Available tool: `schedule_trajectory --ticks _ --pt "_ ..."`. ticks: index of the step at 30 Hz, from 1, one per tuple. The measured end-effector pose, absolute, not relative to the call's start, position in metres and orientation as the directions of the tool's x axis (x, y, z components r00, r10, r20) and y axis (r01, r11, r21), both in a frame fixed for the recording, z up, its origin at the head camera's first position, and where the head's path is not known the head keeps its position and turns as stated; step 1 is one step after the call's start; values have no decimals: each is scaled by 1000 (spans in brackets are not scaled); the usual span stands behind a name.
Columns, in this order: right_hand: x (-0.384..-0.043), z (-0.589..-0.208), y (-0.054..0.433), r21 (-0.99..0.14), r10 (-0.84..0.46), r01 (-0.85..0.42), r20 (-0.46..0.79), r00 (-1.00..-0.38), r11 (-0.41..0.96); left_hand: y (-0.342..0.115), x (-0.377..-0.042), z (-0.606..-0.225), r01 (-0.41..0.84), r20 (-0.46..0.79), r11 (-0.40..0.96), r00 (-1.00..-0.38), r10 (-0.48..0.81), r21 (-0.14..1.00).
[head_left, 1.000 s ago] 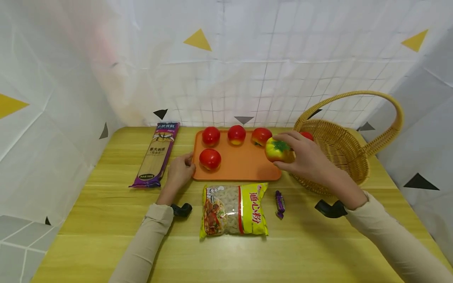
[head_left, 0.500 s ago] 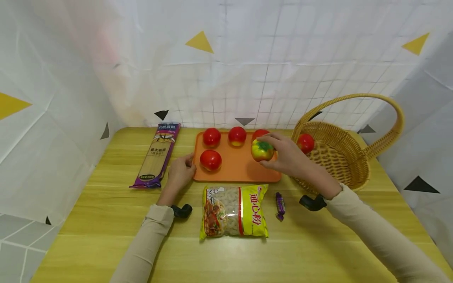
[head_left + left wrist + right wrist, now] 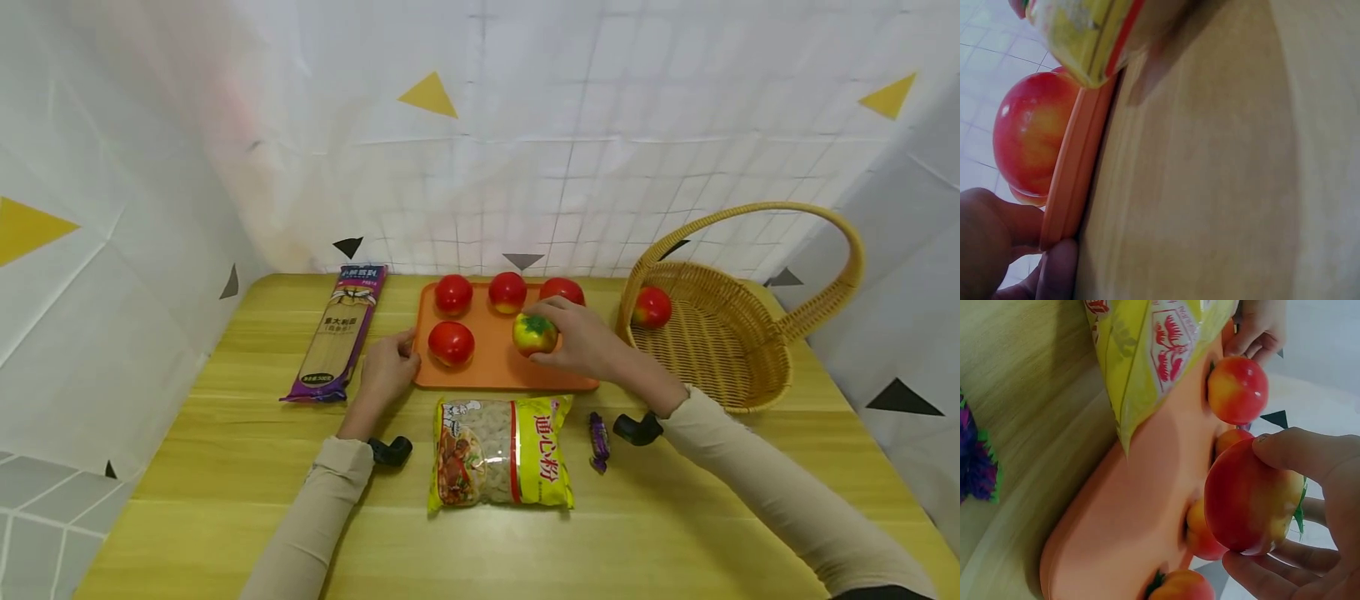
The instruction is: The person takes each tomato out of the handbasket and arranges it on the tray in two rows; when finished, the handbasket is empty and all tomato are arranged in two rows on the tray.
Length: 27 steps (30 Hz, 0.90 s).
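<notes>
My right hand [image 3: 581,343] holds a red-and-yellow tomato [image 3: 535,335] with a green leafy top between thumb and fingers, over the right half of the orange tray [image 3: 487,377]. In the right wrist view that tomato [image 3: 1247,497] shows its red side, in front of the others. On the tray sit a front-left tomato [image 3: 452,343] and a back row: a left one [image 3: 453,295], a middle one [image 3: 507,292] and a right one [image 3: 562,290], partly hidden by my right hand. My left hand [image 3: 388,368] pinches the tray's left edge, thumb and finger about its rim [image 3: 1066,181].
A wicker basket [image 3: 780,367] with a tall handle stands right of the tray, one tomato [image 3: 652,307] inside. Left lies a spaghetti pack [image 3: 337,333]. In front of the tray lie a yellow macaroni bag [image 3: 498,454] and a purple-wrapped candy [image 3: 599,442].
My right hand has carried the tomato leftward from beside the basket and lower over the tray. The tomato in the basket has come into fuller view. My left hand stays at the tray.
</notes>
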State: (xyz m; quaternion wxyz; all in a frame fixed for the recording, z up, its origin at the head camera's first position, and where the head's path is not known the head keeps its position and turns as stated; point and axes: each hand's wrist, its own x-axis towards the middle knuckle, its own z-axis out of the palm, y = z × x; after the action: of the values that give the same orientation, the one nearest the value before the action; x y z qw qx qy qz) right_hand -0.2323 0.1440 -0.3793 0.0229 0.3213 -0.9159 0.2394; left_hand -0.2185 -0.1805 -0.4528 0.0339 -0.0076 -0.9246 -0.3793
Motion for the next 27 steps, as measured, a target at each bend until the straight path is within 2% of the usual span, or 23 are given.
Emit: schedule_trajectory --ticks 12,27 --pt "-239 -396 129 -415 -582 -567 106 -807 711 -178 -221 -454 24 60 715 -998 -24 699" --pt "-247 -407 118 -386 -601 -590 106 -792 709 -180 -222 -456 28 68 724 -997 -26 689"
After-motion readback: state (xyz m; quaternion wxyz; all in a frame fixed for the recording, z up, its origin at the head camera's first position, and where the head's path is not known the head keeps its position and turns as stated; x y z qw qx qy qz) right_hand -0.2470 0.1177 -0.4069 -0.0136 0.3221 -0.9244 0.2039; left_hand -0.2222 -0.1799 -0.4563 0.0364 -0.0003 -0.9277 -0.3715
